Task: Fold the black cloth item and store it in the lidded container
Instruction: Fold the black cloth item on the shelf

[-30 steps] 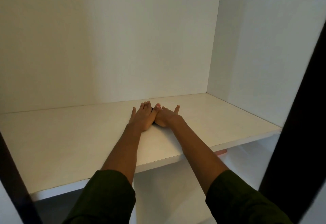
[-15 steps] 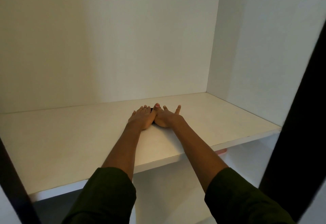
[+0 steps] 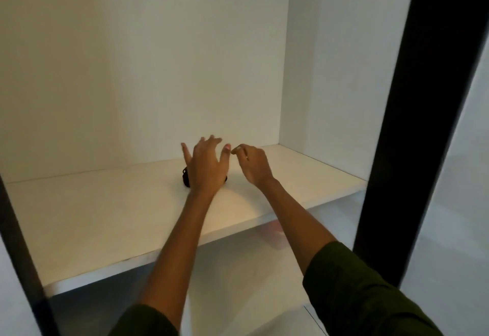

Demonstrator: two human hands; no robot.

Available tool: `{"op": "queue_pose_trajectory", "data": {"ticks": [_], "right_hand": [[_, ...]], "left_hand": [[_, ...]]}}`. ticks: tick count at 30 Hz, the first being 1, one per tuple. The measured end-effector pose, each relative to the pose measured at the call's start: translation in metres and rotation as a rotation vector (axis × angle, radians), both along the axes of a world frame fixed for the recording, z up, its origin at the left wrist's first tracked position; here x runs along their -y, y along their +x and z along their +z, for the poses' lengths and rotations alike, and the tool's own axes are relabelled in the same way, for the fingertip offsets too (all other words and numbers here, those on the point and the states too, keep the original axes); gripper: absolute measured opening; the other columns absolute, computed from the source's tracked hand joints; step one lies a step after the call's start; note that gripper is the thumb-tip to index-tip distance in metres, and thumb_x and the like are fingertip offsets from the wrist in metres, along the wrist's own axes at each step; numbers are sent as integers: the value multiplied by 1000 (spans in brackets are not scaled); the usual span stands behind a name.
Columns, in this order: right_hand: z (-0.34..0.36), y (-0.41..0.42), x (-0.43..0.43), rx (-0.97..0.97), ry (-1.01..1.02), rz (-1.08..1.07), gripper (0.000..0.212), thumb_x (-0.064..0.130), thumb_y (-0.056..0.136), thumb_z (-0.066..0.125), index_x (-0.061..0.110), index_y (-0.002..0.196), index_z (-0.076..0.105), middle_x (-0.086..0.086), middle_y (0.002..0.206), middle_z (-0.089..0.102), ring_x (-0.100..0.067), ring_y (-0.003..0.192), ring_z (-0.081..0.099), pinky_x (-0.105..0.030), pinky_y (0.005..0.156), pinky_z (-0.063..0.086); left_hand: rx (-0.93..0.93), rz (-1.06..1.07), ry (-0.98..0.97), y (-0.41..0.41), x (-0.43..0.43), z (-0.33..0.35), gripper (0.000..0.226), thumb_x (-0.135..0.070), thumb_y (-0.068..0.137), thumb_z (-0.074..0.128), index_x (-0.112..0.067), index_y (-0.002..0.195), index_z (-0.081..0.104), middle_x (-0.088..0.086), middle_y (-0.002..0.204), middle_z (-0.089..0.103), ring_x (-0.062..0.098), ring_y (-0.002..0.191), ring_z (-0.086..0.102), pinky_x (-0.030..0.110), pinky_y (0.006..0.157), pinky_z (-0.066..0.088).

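Black cloth on white shelf | left hand — fingers spread above it | right hand — fingers loosely curled, empty

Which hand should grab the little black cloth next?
Probably the left hand. It hovers directly over the black cloth on the white shelf, fingers spread. The right hand is off to the side, fingers curled and apart from the cloth.

White shelf inside a white cupboard, plain white back wall, white side wall on the right, dark upright frame at the right, dark frame edge at the left, pale lower shelf below, soft dim light
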State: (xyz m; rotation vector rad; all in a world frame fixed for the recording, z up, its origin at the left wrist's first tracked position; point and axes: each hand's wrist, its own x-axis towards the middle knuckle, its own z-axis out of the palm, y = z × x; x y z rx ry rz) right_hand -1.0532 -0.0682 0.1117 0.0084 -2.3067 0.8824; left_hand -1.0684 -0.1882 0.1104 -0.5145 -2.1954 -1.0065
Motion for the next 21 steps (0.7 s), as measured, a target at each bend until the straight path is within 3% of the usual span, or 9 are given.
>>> {"op": "queue_pose_trajectory", "data": {"ticks": [2, 4, 7, 10, 12, 16, 18, 21], "right_hand": [[-5, 16, -8, -127, -91, -51, 32, 20, 91, 39, 4, 77, 64, -11, 77, 68, -21, 69, 58, -29, 62, 41], [-10, 40, -17, -213, -208, -82, 28, 17, 89, 39, 7, 70, 56, -10, 70, 62, -21, 65, 54, -35, 63, 46], [-22, 76, -35, -233, -290, -143, 32, 13, 96, 37, 12, 67, 52, -3, 68, 56, -16, 64, 52, -42, 72, 50], [-43, 100, -63, -373, -204, -254, 34, 18, 92, 34, 1, 71, 55, -12, 65, 56, -26, 60, 53, -41, 60, 47], [-63, 111, -88, -349, -183, -304, 41, 27, 90, 30, 1, 71, 54, -11, 64, 53, -21, 57, 50, -33, 54, 42], [-109, 135, -132, -266, -184, -392, 43, 36, 88, 28, 7, 66, 50, -11, 58, 48, -11, 50, 42, -16, 48, 33], [-132, 134, -149, -162, -208, -406, 44, 32, 90, 34, 1, 68, 55, -17, 61, 56, -16, 52, 48, -18, 50, 37], [-165, 115, -178, 107, -245, -395, 28, 16, 95, 42, 5, 78, 62, -17, 78, 67, -25, 68, 62, -31, 61, 49]], "left_hand": [[-147, -32, 114, 41, -23, -11, 34, -32, 90, 45, -15, 109, 68, 4, 117, 69, 23, 114, 60, 42, 112, 24], [-288, -87, 179, 79, -46, -31, 28, -27, 86, 48, -13, 97, 69, 3, 99, 73, 22, 94, 65, 35, 93, 41], [-399, -257, 198, 115, -76, -72, 20, -21, 81, 54, -10, 90, 69, 5, 87, 72, 19, 80, 65, 26, 76, 48], [-372, -408, 178, 132, -101, -119, 17, -21, 81, 56, -11, 85, 70, 3, 82, 72, 13, 75, 65, 17, 72, 49], [-268, -463, 162, 134, -117, -149, 16, -21, 82, 57, -14, 86, 70, 0, 82, 71, 9, 76, 65, 15, 71, 52], [70, -403, 252, 119, -142, -195, 12, -10, 84, 57, -14, 90, 67, 2, 95, 68, 11, 87, 63, 27, 72, 58], [336, -308, 323, 103, -154, -209, 17, -4, 84, 59, -10, 100, 65, 8, 110, 62, 22, 97, 63, 32, 79, 57], [653, -165, 473, 72, -177, -223, 30, -3, 86, 58, -4, 116, 59, 15, 128, 52, 34, 111, 59, 43, 91, 53]]}}
